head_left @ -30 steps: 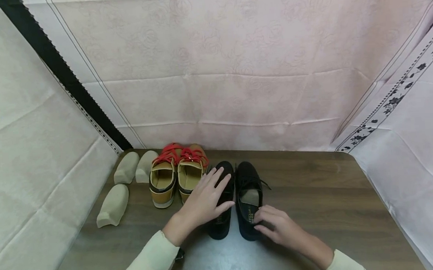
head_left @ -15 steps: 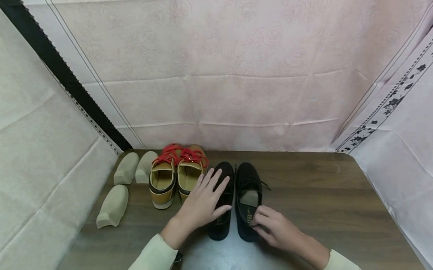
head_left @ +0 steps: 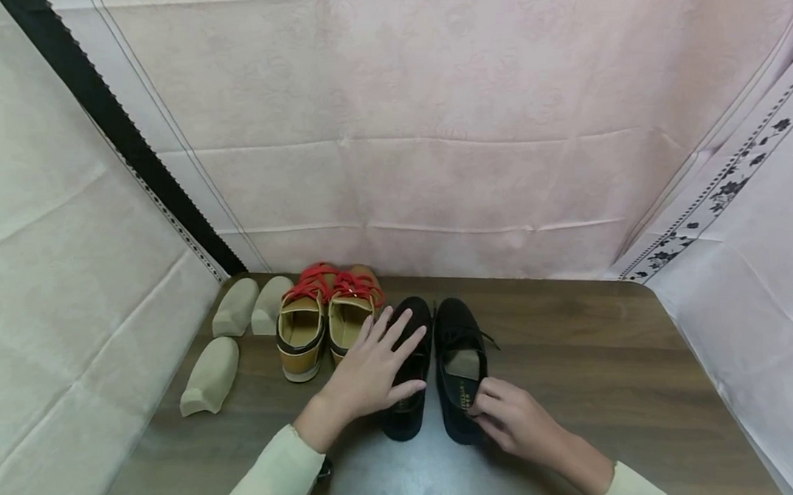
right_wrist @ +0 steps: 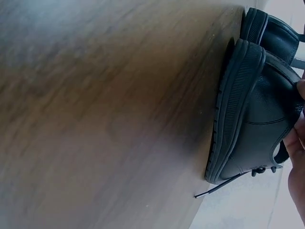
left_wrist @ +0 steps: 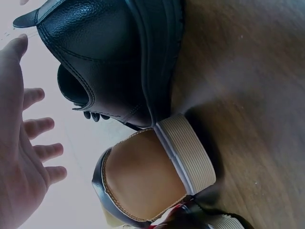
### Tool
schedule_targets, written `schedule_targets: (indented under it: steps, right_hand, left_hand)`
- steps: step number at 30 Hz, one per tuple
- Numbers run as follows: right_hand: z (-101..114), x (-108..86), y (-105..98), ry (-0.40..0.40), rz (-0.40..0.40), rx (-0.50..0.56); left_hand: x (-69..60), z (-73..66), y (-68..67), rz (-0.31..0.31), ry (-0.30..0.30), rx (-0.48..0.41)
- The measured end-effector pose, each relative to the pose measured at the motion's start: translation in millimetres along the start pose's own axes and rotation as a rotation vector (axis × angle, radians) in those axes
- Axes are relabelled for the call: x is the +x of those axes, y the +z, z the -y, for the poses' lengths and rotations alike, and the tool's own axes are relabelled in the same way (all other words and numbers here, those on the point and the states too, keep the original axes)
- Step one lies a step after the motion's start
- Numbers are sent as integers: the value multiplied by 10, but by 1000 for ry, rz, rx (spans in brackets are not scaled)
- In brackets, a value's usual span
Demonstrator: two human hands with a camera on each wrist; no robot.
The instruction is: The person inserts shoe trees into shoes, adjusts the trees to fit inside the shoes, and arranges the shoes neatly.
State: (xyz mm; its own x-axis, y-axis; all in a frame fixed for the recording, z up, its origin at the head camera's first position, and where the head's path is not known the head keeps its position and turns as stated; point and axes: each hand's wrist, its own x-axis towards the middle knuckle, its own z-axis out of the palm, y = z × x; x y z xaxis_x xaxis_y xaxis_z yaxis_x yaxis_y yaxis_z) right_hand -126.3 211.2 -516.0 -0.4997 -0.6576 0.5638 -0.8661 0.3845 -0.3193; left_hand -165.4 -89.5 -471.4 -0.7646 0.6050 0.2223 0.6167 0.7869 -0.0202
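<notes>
Two black lace-up shoes stand side by side on the wooden surface, toes toward the back cloth. My right hand [head_left: 513, 418] pinches the collar near the heel of the right black shoe [head_left: 459, 348]; the right wrist view shows the fingers on that shoe's [right_wrist: 267, 114] edge. My left hand [head_left: 369, 370] is spread above the left black shoe [head_left: 410, 417], fingers apart and holding nothing. In the left wrist view the left hand [left_wrist: 24, 143] hangs beside the black shoe [left_wrist: 105, 57], with a gap between them.
Left of the black shoes stand tan shoes [head_left: 300, 362] with red laces. Several cream shoe-shaped inserts [head_left: 209, 374] lie at the far left of the wooden surface [head_left: 573, 343]. A small dark object [head_left: 324, 468] shows beside the left sleeve. Pale cloth [head_left: 433, 165] hangs behind and on both sides.
The right hand's fingers have closed a little more on the shoe's heel edge. The right black shoe's heel has shifted slightly to the right. The left hand has barely moved.
</notes>
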Motion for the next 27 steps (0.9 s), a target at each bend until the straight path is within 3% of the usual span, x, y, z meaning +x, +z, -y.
schedule_targets:
  steps: [14,27]
  right_hand:
    - [-48,-91,-76,-15,-28,-24]
    - [-141,-198,-189,4,-45,-50]
  left_hand:
    - [30,-17,3,9,36,-24]
    - [115,-49,-2,26,58,29]
